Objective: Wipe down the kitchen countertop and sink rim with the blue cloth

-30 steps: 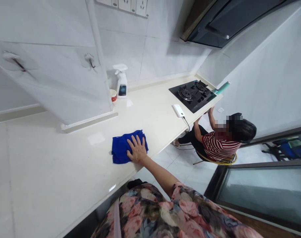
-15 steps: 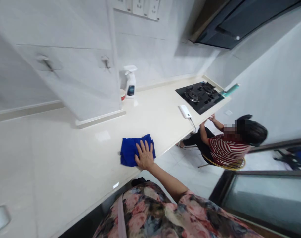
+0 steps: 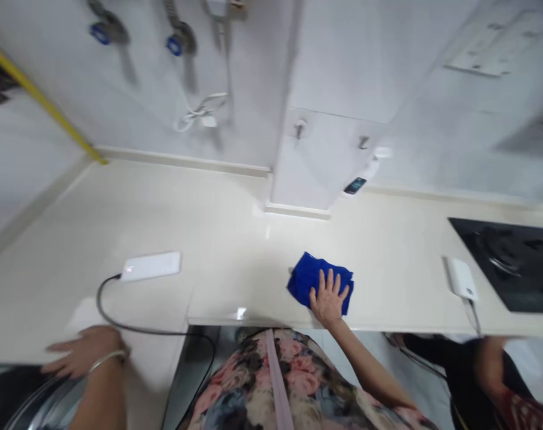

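Observation:
My right hand [image 3: 329,297] lies flat with spread fingers on a crumpled blue cloth [image 3: 312,276], pressing it onto the cream countertop [image 3: 235,239] near the front edge. My left hand [image 3: 86,352] rests on the counter at the lower left, fingers stretched out, a thin bangle on the wrist; it is blurred. It holds nothing and sits beside the rim of a dark round pan or basin [image 3: 34,406].
A white power bank [image 3: 151,265] with a black cable lies left of centre. Another white power bank [image 3: 461,278] lies beside the black gas hob [image 3: 508,263] at right. A white wall column [image 3: 316,155] juts onto the counter. Another person's arm [image 3: 490,364] shows at lower right.
The view has swung left, so the left counter, the first power bank and my left hand now show. My right hand stays flat on the blue cloth. The seated person is mostly out of view.

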Demonstrator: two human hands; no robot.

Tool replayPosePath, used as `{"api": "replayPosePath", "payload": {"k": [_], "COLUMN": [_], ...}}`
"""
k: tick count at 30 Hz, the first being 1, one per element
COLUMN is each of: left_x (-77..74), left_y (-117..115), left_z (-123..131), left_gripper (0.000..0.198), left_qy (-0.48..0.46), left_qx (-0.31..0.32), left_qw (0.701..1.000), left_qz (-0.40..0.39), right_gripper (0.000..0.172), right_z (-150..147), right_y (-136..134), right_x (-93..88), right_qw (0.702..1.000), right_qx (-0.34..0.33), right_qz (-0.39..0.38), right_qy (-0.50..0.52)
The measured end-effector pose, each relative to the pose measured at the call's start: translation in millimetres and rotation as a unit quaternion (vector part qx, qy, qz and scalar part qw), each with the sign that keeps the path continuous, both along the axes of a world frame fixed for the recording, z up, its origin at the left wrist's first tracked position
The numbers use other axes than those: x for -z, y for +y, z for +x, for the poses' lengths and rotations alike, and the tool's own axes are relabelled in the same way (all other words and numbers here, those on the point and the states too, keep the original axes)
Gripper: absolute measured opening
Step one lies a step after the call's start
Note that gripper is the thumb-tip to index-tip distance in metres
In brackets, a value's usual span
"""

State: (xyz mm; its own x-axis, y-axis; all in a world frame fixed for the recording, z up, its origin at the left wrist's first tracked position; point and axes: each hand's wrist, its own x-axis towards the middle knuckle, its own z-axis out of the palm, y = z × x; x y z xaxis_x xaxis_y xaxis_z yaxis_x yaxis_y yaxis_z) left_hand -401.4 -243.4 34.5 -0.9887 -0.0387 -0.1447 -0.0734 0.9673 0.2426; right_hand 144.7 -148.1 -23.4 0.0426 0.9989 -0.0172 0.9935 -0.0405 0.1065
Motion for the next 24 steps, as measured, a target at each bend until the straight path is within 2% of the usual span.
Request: {"api": "replayPosePath", "payload": {"k": [2,5,10,19,24], "left_x": [4.0,15.5,32.4,40.2,43.5], "left_y": [-10.2,-16.5,-23.7,-27.4,-29.3], "left_z": [-2.2,-6.1,-11.8,-11.1,-11.1], "left_gripper": [0.076,0.079,0.075,0.07,0.068], "left_qy": [0.019,0.049,0.089,0.135,0.135], "left_qx": [-0.115,-0.085,-0.097,-0.079,-0.075], "left_qw": [0.993,0.994,0.99,0.988,0.988], "left_qz": [0.036,0.055,0.044,0.015,0.0], "right_gripper": [0.069,0.069,0.07,0.073,0.071], "right_z": [-7.2,-22.7,-56.9,-128.8,-167.2], "right_y": [9.4,28.5,63.1,112.7,138.7], "right_x": [1.9,5.4,9.0,4.7,-1.8], "right_qw": [0.999,0.997,0.992,0.978,0.959], "right_qx": [-0.024,-0.065,-0.111,-0.199,-0.281], "right_qz": [0.022,0.044,0.032,0.011,0.008], "right_qy": [0.002,0.02,0.043,0.055,0.036]}}
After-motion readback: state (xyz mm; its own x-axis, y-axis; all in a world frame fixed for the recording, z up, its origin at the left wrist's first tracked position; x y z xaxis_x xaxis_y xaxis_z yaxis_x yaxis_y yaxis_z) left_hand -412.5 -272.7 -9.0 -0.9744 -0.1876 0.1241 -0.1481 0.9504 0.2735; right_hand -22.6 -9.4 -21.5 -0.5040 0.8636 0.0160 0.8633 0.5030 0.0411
